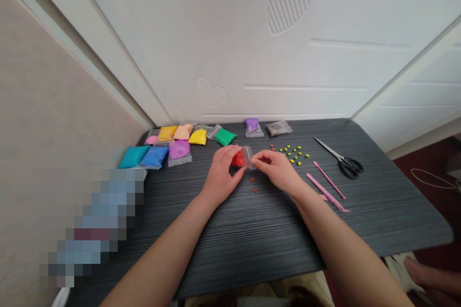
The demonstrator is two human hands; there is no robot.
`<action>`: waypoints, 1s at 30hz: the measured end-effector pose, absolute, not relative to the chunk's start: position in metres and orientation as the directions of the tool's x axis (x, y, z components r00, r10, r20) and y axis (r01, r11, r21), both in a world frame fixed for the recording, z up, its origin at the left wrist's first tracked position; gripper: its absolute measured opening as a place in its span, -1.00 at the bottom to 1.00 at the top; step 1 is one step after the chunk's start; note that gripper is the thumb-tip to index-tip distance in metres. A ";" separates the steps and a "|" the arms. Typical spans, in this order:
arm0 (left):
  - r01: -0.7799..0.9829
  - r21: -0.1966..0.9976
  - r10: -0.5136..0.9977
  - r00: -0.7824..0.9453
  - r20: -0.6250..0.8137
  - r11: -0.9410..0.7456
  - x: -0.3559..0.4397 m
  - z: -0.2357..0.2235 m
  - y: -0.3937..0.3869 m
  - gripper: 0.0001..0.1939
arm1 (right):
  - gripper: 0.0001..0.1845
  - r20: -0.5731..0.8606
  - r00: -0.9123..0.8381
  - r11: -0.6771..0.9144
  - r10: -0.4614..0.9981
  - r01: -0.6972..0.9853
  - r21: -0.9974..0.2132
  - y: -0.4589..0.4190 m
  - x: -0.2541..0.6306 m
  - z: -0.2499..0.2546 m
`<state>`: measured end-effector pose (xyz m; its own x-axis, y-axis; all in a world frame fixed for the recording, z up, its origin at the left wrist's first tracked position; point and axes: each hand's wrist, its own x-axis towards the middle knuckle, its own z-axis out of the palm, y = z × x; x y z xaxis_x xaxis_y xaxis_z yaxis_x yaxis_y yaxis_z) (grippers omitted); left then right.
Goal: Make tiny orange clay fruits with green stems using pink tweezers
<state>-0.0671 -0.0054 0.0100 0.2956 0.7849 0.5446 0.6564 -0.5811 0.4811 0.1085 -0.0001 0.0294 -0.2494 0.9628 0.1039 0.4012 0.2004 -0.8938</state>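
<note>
Red packet (237, 159) is sitting at two o'clock of the left hand (220, 169), which is gripping it; the right hand (276, 168) is narrowly pinching its clear zip end (248, 157), probably working the closure, though exact contact is blurring. Continuing is likely calling for steady bracing.

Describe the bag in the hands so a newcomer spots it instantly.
Near the middle of the dark table, the left hand and right hand nearly meet. Between them is the bag, its clear end at the right hand's fingers. Its red filling sets it apart from every other bag, including the green bag behind.
</note>
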 end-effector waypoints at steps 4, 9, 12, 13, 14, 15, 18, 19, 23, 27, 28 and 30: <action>0.591 0.592 0.816 0.223 0.533 -0.548 -0.066 0.013 -0.007 -0.70 | -0.85 0.179 -0.216 0.254 0.960 0.401 -0.880 -0.004 0.105 0.028; 0.399 0.773 0.862 0.108 0.495 -0.493 -0.065 0.005 -0.004 -0.88 | -0.93 0.359 -0.241 0.431 0.902 0.440 -0.788 -0.009 0.099 0.026; 0.326 0.829 0.887 0.081 0.455 -0.455 -0.064 -0.001 -0.003 -0.89 | -0.93 0.376 -0.283 0.469 0.882 0.473 -0.745 -0.009 0.097 0.022; 0.313 0.840 0.893 0.075 0.444 -0.443 -0.064 -0.002 -0.003 -0.90 | -0.93 0.380 -0.292 0.479 0.878 0.483 -0.734 -0.009 0.096 0.021; 0.303 0.848 0.898 0.071 0.434 -0.434 -0.063 -0.002 -0.003 -0.90 | -0.93 0.385 -0.300 0.488 0.872 0.488 -0.724 -0.009 0.096 0.020; 0.295 0.855 0.902 0.070 0.426 -0.427 -0.063 -0.002 -0.003 -0.90 | -0.93 0.392 -0.307 0.497 0.867 0.489 -0.717 -0.008 0.096 0.019; 0.294 0.860 0.907 0.076 0.413 -0.417 -0.063 0.000 -0.003 -0.90 | -0.93 0.405 -0.320 0.515 0.857 0.483 -0.708 -0.007 0.096 0.018; 0.298 0.859 0.907 0.080 0.413 -0.417 -0.063 0.001 -0.003 -0.90 | -0.93 0.404 -0.323 0.516 0.856 0.485 -0.706 -0.007 0.097 0.018; 0.324 0.852 0.909 0.085 0.407 -0.412 -0.063 0.001 -0.004 -0.90 | -0.92 0.401 -0.341 0.526 0.850 0.524 -0.670 -0.008 0.097 0.020; 0.374 0.838 0.914 0.080 0.399 -0.398 -0.062 0.004 -0.006 -0.90 | -0.91 0.398 -0.376 0.547 0.837 0.588 -0.596 -0.009 0.095 0.018; 0.395 0.829 0.913 0.072 0.401 -0.395 -0.062 0.005 -0.007 -0.90 | -0.91 0.400 -0.381 0.552 0.833 0.604 -0.574 -0.009 0.095 0.018; 0.448 0.806 0.911 0.051 0.409 -0.387 -0.061 0.007 -0.008 -0.90 | -0.90 0.408 -0.394 0.565 0.824 0.632 -0.531 -0.009 0.094 0.016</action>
